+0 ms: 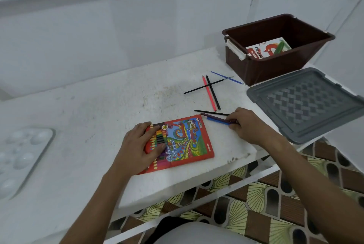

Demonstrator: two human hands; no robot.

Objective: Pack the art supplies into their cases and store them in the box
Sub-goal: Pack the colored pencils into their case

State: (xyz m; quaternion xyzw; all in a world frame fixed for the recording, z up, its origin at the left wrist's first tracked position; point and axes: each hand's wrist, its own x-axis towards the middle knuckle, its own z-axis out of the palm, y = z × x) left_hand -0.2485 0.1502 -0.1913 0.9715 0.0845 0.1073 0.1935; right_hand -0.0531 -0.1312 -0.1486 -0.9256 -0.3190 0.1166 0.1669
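we see the left hand (pixel 140 141) lying flat on the colour pencil case (pixel 177 143), fingers straight and slightly spread over its open end, likely to pin it to the white table (pixel 98 105) while pencils go in. the right hand (pixel 244 125) has its fingers curled around a blue pencil (pixel 217 121) and a darker pencil (pixel 211 116) just right of the case; the fingertips are hidden, so we cannot tell how firmly it pinches. more loose pencils and brushes (pixel 211 92) lie crossed farther back. the brown box (pixel 275 50) stands open at the far right with a pastels pack (pixel 264 48) inside, and its grey lid (pixel 307 104) sits beside it.
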